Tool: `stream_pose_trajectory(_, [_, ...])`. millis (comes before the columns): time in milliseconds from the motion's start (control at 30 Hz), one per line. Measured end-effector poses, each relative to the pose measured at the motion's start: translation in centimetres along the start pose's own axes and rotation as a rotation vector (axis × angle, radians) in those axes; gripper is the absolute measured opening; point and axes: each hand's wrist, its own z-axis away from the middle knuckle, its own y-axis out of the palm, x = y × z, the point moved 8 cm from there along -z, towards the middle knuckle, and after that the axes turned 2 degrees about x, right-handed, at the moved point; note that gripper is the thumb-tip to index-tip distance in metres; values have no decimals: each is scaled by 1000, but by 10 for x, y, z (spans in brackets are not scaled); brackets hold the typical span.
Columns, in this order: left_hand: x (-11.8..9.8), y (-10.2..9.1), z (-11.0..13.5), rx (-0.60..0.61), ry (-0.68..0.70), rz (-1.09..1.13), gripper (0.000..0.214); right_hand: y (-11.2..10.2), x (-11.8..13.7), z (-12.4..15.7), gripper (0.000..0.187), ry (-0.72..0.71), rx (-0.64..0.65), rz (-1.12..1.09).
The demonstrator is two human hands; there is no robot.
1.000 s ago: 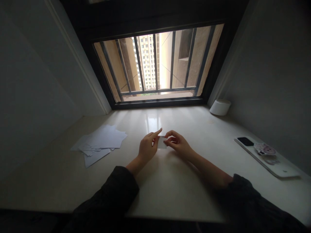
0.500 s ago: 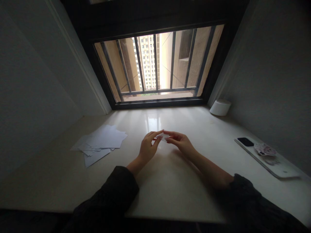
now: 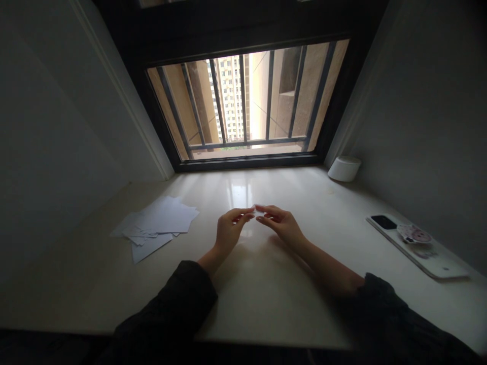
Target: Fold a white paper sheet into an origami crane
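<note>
A small white piece of paper is pinched between both hands, above the pale windowsill. My left hand grips its left side with thumb and forefinger. From the right, my right hand holds the other side the same way, fingertips close to those of the left. The fingers cover much of the paper, so its folds and exact shape are hard to make out. To the left of my left hand lies a loose pile of white paper sheets.
A phone with a cartoon grip on its back lies at the right. Near the right wall stands a white cylindrical object. The dark-framed, barred window closes off the far side. The sill's front edge runs below my forearms.
My left fingertips have shifted slightly left and lower, and the paper between the hands has tilted to a flatter angle. The pile and phone have stayed put.
</note>
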Motion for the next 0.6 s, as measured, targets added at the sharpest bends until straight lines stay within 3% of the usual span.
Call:
stream_pose_trajectory(333, [11,8,0,40,-126,237,30,-4,-1,0,35,-6,-44,-28])
stream_pose_trajectory(600, [8,3,-2,13,-53,208,20,-2,2,2,25,23,-48,-85])
